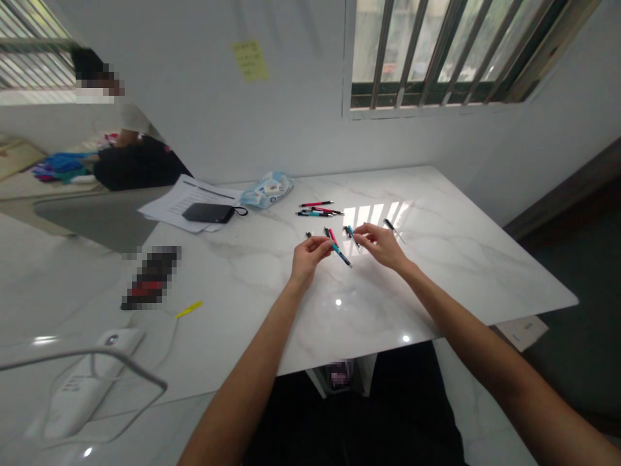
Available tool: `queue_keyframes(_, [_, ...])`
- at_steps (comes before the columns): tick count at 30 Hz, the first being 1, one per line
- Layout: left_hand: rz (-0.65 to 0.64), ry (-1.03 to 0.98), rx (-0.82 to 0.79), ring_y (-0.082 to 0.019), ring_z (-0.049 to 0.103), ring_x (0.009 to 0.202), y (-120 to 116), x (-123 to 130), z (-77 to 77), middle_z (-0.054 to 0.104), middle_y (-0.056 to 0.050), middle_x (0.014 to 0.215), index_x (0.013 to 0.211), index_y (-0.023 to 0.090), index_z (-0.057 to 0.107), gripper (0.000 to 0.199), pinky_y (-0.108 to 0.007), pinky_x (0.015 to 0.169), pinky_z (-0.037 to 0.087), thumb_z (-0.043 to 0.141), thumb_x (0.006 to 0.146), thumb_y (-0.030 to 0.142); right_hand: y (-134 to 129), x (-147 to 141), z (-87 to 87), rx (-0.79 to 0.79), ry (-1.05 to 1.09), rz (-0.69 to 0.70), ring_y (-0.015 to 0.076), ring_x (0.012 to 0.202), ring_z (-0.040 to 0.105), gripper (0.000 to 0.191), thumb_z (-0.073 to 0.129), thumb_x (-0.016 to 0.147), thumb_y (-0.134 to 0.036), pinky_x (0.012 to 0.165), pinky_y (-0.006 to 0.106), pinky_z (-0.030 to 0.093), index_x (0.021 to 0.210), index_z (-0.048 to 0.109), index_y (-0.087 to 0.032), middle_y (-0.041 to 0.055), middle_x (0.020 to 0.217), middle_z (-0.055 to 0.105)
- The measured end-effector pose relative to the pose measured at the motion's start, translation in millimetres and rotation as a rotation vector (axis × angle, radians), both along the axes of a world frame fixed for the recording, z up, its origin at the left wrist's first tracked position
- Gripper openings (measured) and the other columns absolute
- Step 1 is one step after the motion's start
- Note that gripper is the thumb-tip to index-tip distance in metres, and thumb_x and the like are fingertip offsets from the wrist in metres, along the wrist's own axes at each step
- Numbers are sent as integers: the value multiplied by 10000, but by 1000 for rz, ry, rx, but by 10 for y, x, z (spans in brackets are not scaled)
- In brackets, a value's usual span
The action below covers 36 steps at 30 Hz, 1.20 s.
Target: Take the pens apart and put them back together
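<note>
My left hand (310, 257) pinches a teal and black pen (342, 256), which slants down to the right above the white marbled table (233, 323). My right hand (381, 244) has its fingertips closed around a dark and teal pen (352, 234) just beside it. Between the hands, a red pen (332, 235) and a black one lie partly behind my left fingers. Farther back, a red pen (316, 204) lies apart from a small group of teal, red and black pens (315, 213). A black and clear pen (394, 230) rests right of my right hand.
Papers (169, 204) lie under a black pouch (208, 212) at the back left, beside a blue-white plastic packet (268, 189). A white power strip (90, 382) and a yellow strip (189, 309) are at the left. A person sits beyond the partition, far left.
</note>
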<state>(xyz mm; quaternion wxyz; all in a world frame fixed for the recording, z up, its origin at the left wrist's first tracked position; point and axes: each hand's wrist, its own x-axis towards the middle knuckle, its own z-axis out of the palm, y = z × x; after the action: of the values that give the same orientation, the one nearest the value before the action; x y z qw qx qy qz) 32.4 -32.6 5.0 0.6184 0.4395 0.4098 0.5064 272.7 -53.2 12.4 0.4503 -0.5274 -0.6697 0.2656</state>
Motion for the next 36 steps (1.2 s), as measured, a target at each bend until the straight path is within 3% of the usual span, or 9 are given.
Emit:
queue_keyframes(3, [46,-26,8,-178,766,860,17,-6,-8,804,-46,887,878,166,754,536,-346,921,612,1034,586,516,-155,-285,20,-131,92,131,199,731,757,454,830,907,-629,676,343,593,1143,763,-247,48,951,829])
queue_keyframes(6, [67,-42,9,-174,767,855,20,-5,2,797,-36,878,858,170,728,534,-352,930,616,1032,583,512,-179,-373,30,-145,176,157,189,697,738,425,880,862,-595,653,325,573,1060,766,-237,22,816,795])
queue_keyframes(10, [-36,-18,-19,-177,775,834,-21,18,9,812,-49,882,980,170,769,566,-342,902,615,1039,592,481,-47,-279,86,-80,341,60,161,660,660,474,906,801,-655,610,310,524,925,771,-218,13,771,741])
queue_keyframes(15, [-246,44,-86,-188,781,817,-100,82,-29,843,-102,950,968,149,804,510,-349,871,622,1044,612,425,58,-193,166,-62,386,78,168,709,651,531,893,785,-697,621,310,503,993,782,-222,13,795,724])
queue_keyframes(21, [-239,56,-78,-185,780,816,-85,74,-44,838,-104,951,1002,147,822,402,-359,871,631,999,695,335,55,-118,192,-47,422,51,157,700,647,490,905,785,-659,642,313,542,958,758,-225,6,780,718])
queue_keyframes(25, [-255,65,-65,-184,776,803,-65,48,-42,840,-106,953,1023,152,826,408,-346,838,631,991,705,348,234,315,150,54,412,-131,168,756,702,384,856,852,-577,707,321,599,965,709,-240,11,822,732])
queue_keyframes(30, [-282,99,-29,-168,762,759,-78,40,-21,844,-120,1002,994,164,788,393,-316,767,613,964,742,409,375,1176,-105,162,146,-555,217,825,756,272,853,835,-425,815,386,630,902,692,-216,67,895,780])
queue_keyframes(32, [-293,117,-28,-158,760,758,-86,37,-4,846,-114,1021,988,173,765,397,-303,760,607,955,748,425,322,1445,-269,116,-16,-695,244,862,766,264,829,854,-416,867,425,631,961,736,-193,101,957,807])
queue_keyframes(36, [-303,155,-33,-154,762,783,-96,26,30,849,-103,1048,997,185,736,395,-296,774,603,933,764,436,199,1702,-538,-101,-240,-785,281,836,754,279,827,866,-436,921,446,603,942,797,-170,125,883,811])
